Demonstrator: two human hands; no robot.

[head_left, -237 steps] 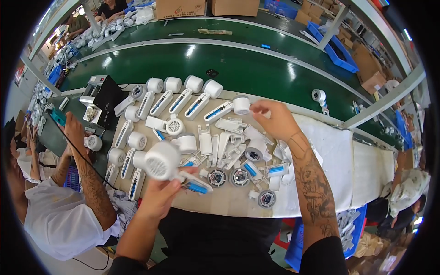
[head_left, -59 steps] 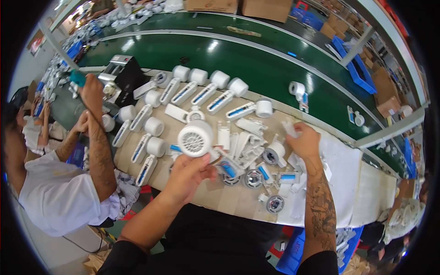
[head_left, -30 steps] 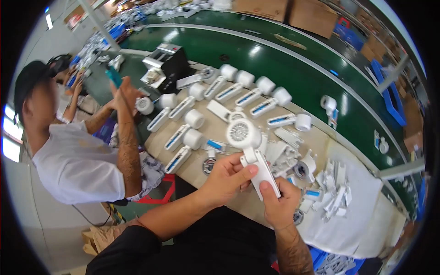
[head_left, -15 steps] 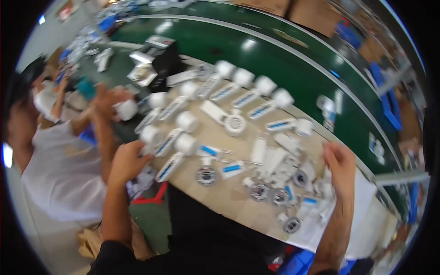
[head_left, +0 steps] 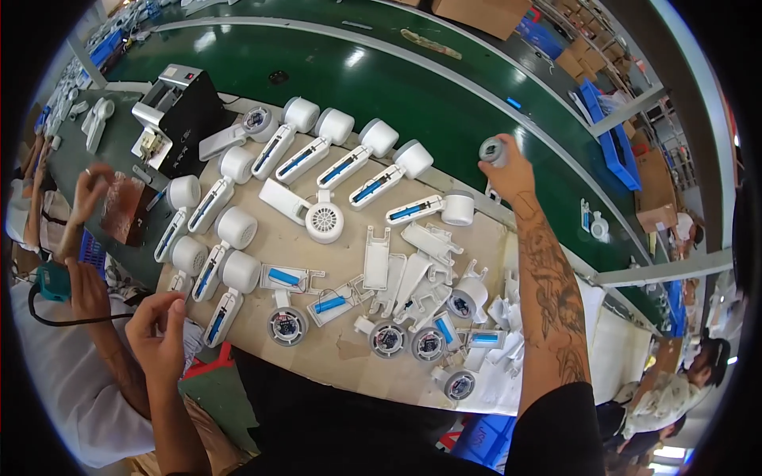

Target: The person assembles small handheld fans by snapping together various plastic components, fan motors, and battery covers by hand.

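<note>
My right hand (head_left: 512, 170) reaches over the green conveyor belt (head_left: 349, 59) past the bench's far edge. It grips a white handheld fan (head_left: 493, 151) by its round head; the rest is mostly hidden behind the hand and wrist. My left hand (head_left: 159, 332), loosely curled with thumb and fingers apart, hovers empty at the bench's left edge. Closest to it are a fan with its handle open (head_left: 225, 317) and a round white fan head (head_left: 189, 255). More such fans, blue cells in their handles, form two rows. One fan with a grille (head_left: 324, 220) lies mid-bench.
White plastic handle shells (head_left: 413, 285) and fan heads with exposed circuit boards (head_left: 387, 339) are heaped at the right of the bench. A black machine (head_left: 186, 119) stands at the back left. A co-worker's hands (head_left: 87, 289) are at the left. Another fan (head_left: 595, 222) lies on the belt.
My right hand has gone from above the bench's right side out over the belt and taken hold of a fan there. The head view has turned right; my left hand remains empty.
</note>
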